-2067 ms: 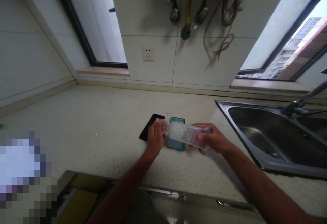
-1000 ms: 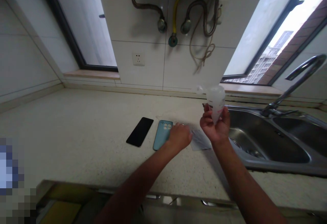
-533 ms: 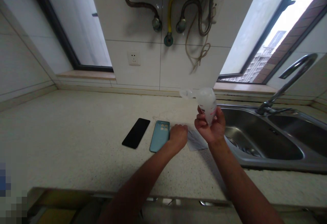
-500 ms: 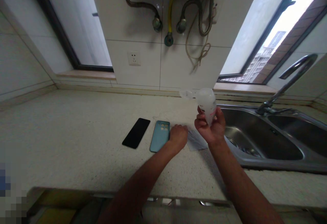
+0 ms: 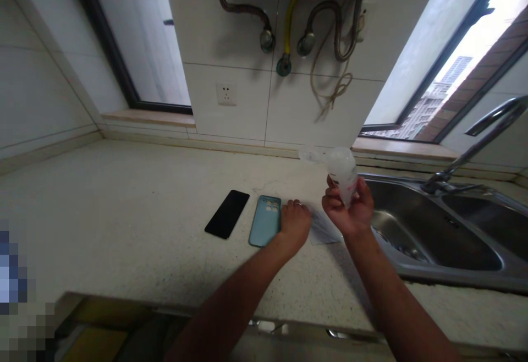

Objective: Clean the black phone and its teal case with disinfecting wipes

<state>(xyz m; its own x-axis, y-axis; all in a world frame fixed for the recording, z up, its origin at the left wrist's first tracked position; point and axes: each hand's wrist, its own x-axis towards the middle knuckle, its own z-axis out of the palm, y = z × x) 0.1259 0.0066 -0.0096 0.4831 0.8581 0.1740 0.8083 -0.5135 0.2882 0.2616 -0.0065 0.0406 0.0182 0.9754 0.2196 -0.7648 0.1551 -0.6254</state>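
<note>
My right hand (image 5: 350,210) is closed round a translucent white plastic bottle (image 5: 341,166) with small dark and red print, raised above the counter beside the sink. A clear, cap-like part (image 5: 311,154) sticks out from its top to the left. My left hand (image 5: 296,224) rests low over the counter with its fingers curled; what they hold, if anything, is hidden. Against its left side lies a light blue phone case (image 5: 264,224) with camera holes. Farther left is a black phone (image 5: 227,214), lying flat. A thin greyish sheet (image 5: 324,229) lies between my two hands.
To the right, a steel double sink (image 5: 437,230) is set into the speckled counter (image 5: 144,208), with a chrome faucet (image 5: 474,147) behind it. Hoses and valves (image 5: 284,65) hang on the tiled wall, above a socket (image 5: 226,94). Windows flank the wall.
The view has shifted slightly, so everything sits a little farther right. Both hands keep nearly the same pose, and the bottle stays in my right hand.
</note>
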